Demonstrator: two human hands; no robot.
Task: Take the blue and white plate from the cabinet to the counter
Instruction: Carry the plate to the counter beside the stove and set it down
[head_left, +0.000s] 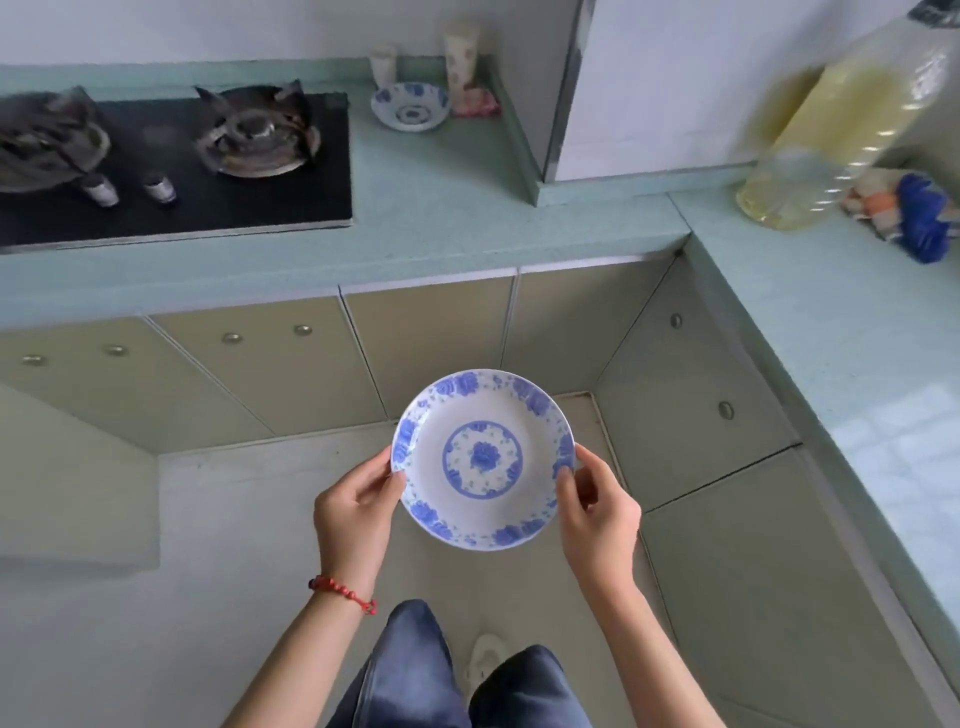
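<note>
The black gas stove (171, 161) is cut off at the left edge. The left hand (356, 512) and the right hand (597, 512) grasp with their fingers (395, 480) the round blue and white plate (483, 460) by its opposite rims, above the floor, before the closed cabinet doors (426, 353). The pale green desk (441, 208) has free surface; a blurred bottle (841, 130) is cut off at top right.
</note>
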